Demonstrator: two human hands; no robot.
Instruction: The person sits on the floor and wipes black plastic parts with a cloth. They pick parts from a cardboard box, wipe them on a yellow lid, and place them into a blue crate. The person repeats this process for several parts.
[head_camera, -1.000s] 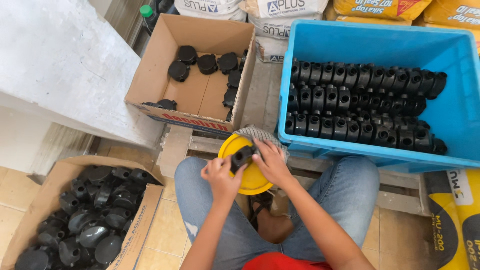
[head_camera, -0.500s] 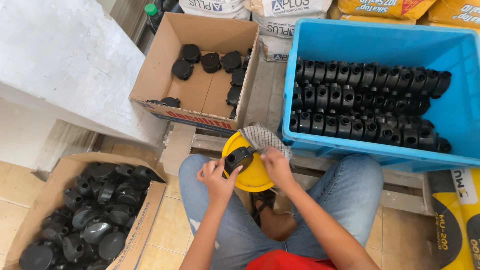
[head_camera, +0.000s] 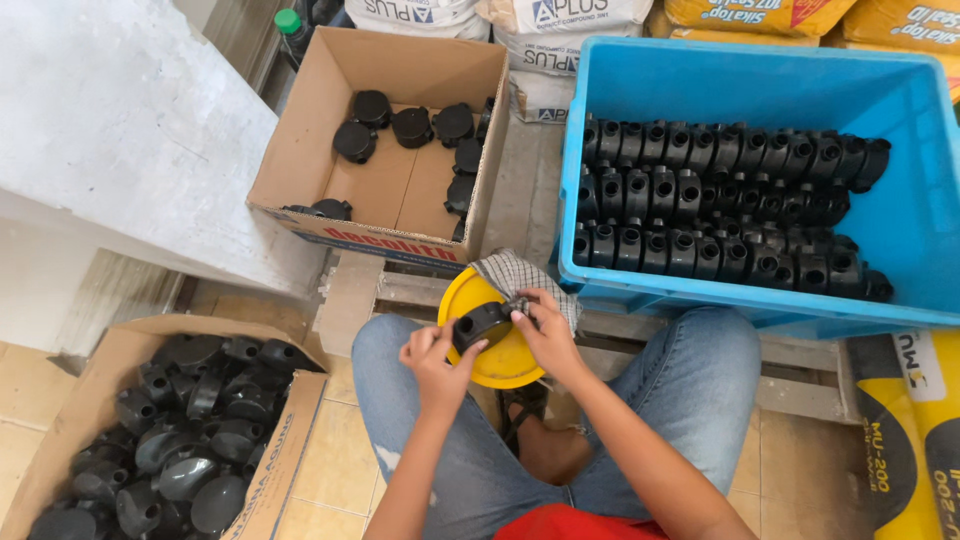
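Head view, person seated, knees in jeans at frame bottom. Left hand (head_camera: 436, 360) and right hand (head_camera: 545, 330) meet over a yellow lid (head_camera: 500, 362) between the knees. Both grip one black fitting (head_camera: 481, 324), a round plastic box with short spouts, held just above the lid. Left-hand fingers curl closed around its lower left side, thumb on top. Right-hand fingertips pinch its right end; whether they hold a small part there cannot be told. A checked cloth (head_camera: 520, 272) lies under the lid's far edge, touching the blue crate (head_camera: 920, 240).

Blue crate, right of centre: black fittings stacked in three neat rows (head_camera: 720, 210), spouts up, filling its left and middle part.

Small carton (head_camera: 300, 150), upper centre: a few black round caps (head_camera: 412, 127) along its far and right walls.

Large carton (head_camera: 290, 440), lower left, on the tiled floor: loose heap of black fittings (head_camera: 170, 440).

Sacks (head_camera: 590, 15) stand behind the crate; a yellow sack (head_camera: 925, 420) lies at lower right. White slab (head_camera: 110, 130) at upper left.
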